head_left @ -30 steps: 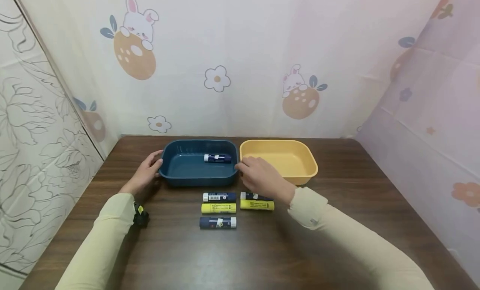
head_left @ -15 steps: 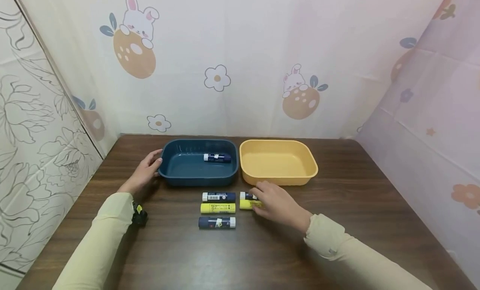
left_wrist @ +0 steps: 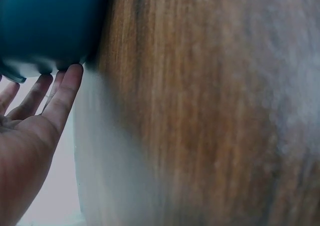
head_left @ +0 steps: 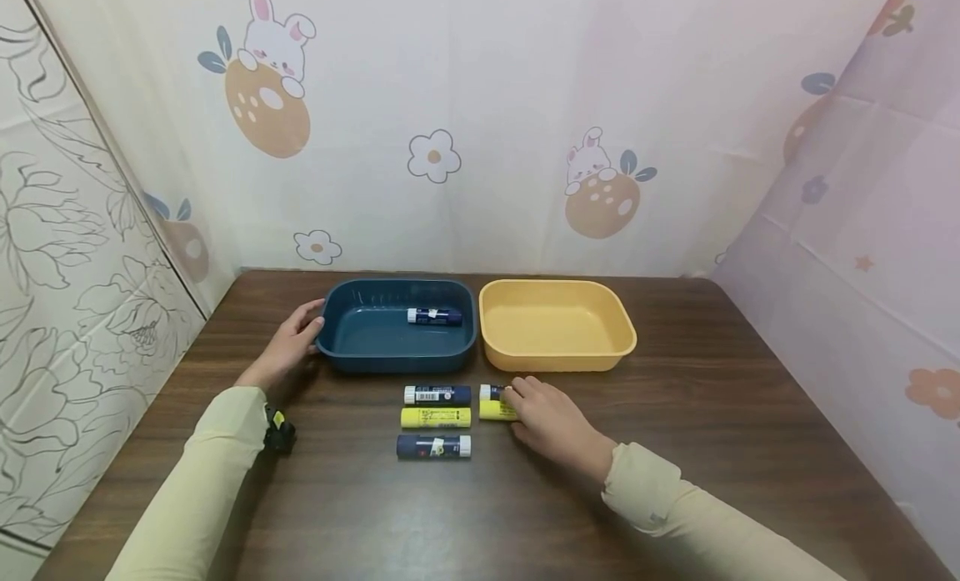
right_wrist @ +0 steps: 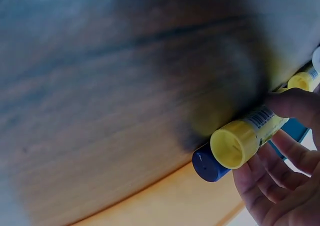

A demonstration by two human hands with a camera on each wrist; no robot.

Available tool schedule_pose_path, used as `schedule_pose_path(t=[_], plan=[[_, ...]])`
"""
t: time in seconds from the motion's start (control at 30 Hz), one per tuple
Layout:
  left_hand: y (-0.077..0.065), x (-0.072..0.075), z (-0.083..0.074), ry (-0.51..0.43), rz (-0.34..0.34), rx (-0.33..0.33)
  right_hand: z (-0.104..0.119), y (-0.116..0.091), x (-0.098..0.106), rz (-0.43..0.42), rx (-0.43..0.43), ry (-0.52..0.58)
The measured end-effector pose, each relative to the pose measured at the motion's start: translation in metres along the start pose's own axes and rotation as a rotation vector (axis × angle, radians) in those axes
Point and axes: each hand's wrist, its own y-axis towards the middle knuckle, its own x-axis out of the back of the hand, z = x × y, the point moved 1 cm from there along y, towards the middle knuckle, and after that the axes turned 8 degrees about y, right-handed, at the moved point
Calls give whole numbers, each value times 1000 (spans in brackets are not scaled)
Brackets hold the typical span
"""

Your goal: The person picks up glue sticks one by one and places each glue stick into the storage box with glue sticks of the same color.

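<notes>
My left hand rests against the left end of the blue tray; in the left wrist view its fairly straight fingertips touch the tray wall. A dark blue glue stick lies inside that tray. My right hand is at the right ends of a yellow glue stick and a dark blue one, side by side on the table. In the right wrist view, my thumb presses the yellow glue stick and fingers curl in from the other side. Whether they also grip the dark blue stick, I cannot tell.
Left of the pair lie a dark blue glue stick, a yellow one and another dark blue one. A yellow tray stands beside the blue tray. A patterned curtain hangs behind the table.
My right hand has come from between the trays down to the right pair of glue sticks, then shifted slightly toward their right ends. My left hand has stayed at the blue tray.
</notes>
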Motion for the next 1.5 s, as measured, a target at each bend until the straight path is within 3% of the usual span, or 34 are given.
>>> schedule_pose_path(t=[0.43, 0.97, 1.27, 1.5], plan=[[-1, 0, -4, -25, 3, 5, 1, 0, -4, -86, 61, -52], [-2, -1, -2, -39, -1, -4, 3, -3, -5, -77, 71, -66], [-5, -2, -5, -26, -10, -11, 5, -4, 8, -69, 81, -62], [-5, -2, -4, -32, -13, -17, -2, -3, 25, -147, 133, -65]])
